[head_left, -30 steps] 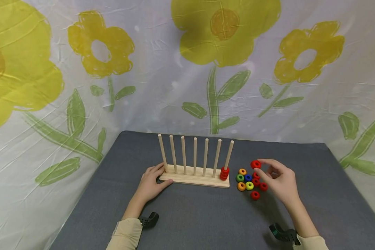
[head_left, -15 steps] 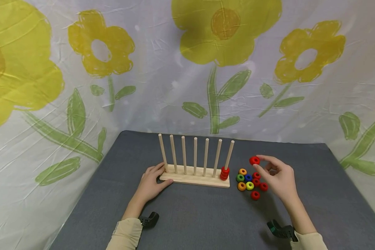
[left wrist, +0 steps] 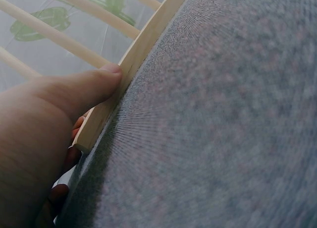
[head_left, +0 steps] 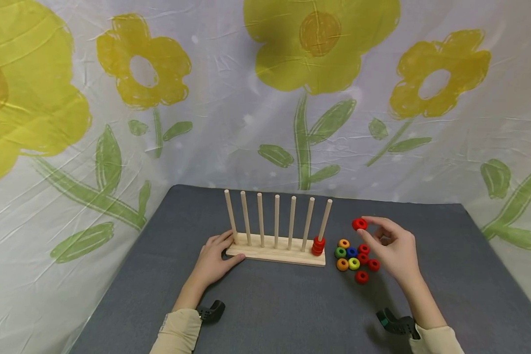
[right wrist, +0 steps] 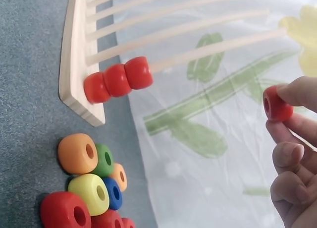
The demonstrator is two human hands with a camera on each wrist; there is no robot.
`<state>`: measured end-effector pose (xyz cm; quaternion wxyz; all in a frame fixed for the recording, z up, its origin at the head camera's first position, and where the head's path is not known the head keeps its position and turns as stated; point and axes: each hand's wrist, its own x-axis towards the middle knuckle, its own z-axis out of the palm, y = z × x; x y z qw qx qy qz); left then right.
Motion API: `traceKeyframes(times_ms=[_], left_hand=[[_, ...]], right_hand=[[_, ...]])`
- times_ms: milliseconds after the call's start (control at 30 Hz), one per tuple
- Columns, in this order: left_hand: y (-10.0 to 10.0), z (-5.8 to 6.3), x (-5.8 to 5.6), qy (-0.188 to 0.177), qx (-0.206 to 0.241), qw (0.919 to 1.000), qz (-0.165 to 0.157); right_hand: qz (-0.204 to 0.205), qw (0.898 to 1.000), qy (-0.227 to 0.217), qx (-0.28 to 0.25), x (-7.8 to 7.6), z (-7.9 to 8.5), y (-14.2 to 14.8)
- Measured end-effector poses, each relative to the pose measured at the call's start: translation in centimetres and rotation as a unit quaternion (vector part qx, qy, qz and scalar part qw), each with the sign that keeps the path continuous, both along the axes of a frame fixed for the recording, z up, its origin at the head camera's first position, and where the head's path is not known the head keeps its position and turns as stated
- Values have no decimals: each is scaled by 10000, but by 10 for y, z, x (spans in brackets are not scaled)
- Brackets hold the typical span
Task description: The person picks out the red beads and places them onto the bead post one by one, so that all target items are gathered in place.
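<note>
Grey cloth-covered counter (head_left: 274, 305), white flower-printed fabric backdrop (head_left: 221, 147) behind. Right hand (head_left: 394, 249) pinches round red bead (head_left: 356, 226); left hand (head_left: 214, 259) grips pale wooden peg rack (head_left: 270, 253).

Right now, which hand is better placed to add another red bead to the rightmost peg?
Probably the right hand: it pinches a red bead, raised off the table near the rightmost peg. The left hand grips the wooden base at its left end.

Beige slvs (head_left: 177, 333) L+R; blk curved wrist cams (head_left: 212, 312).
</note>
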<state>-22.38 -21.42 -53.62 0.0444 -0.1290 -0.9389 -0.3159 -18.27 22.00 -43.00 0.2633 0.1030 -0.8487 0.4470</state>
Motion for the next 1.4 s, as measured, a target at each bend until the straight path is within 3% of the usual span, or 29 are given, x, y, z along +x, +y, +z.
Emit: traceKeyframes(times_ms=[767, 1400], left_hand=[[-1, -1, 0, -91, -57, 9999, 41], [0, -1, -1, -155, -49, 9999, 32]], right_hand=[[-76, 10000, 18, 21, -5, 11, -7], [64, 9994, 340, 62, -10, 25, -12]])
